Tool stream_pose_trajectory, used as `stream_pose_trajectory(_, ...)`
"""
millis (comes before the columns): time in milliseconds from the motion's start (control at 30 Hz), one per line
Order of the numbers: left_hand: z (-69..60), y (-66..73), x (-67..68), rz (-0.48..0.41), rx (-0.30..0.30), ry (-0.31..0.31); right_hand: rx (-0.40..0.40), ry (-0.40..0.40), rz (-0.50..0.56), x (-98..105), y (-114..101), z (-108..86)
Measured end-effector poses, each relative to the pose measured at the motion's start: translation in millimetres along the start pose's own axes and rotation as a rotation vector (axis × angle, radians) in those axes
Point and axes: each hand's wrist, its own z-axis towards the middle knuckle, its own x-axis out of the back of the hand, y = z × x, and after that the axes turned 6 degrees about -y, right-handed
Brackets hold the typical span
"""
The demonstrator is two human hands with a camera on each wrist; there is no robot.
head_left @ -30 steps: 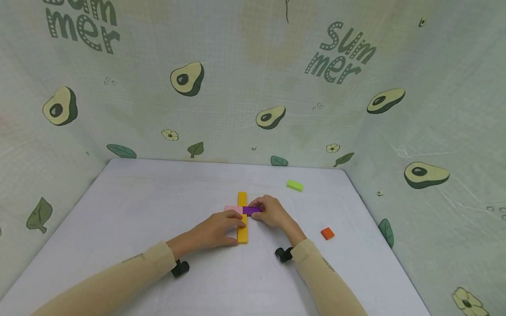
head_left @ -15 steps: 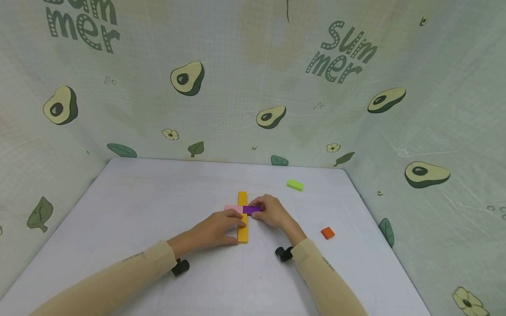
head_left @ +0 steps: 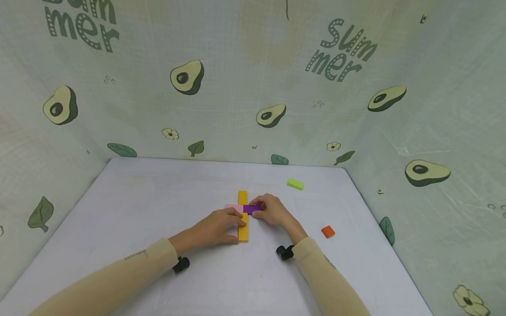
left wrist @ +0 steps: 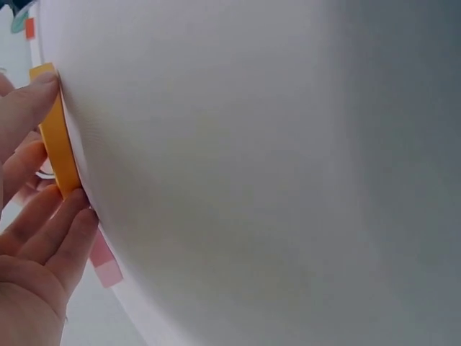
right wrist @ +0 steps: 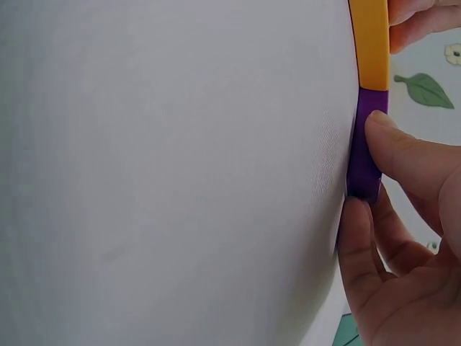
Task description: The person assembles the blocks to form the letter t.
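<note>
Several flat blocks lie on the white table in a cross shape. A yellow block [head_left: 243, 235] forms the near arm, and another yellow block [head_left: 242, 197] the far one. To the left is a pink block [head_left: 232, 206], partly covered by fingers; to the right is a purple block [head_left: 251, 209]. My left hand [head_left: 215, 228] grips the near yellow block [left wrist: 59, 148] by its ends, thumb at the near end. With thumb and fingers, my right hand [head_left: 273, 212] pinches the purple block [right wrist: 364, 158], whose end meets the yellow one in the right wrist view.
A lime green block [head_left: 295, 184] lies at the back right of the table [head_left: 158, 188]. Farther right and closer is a small orange-red block [head_left: 328, 231]. Cloth walls [head_left: 221, 114] printed with avocados stand behind and at the sides.
</note>
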Motion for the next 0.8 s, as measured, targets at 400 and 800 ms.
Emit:
stream_pose_trajectory(400,0.6,-0.8,-0.3,0.019,-0.009,0.004,0.060,-0.027,-0.007,2.3,1.0,-2.2)
stream_pose_trajectory(800,0.8,0.4,0.9,0.022,-0.011,-0.003,0.116,-0.035,-0.037,2.4,4.8,-3.9)
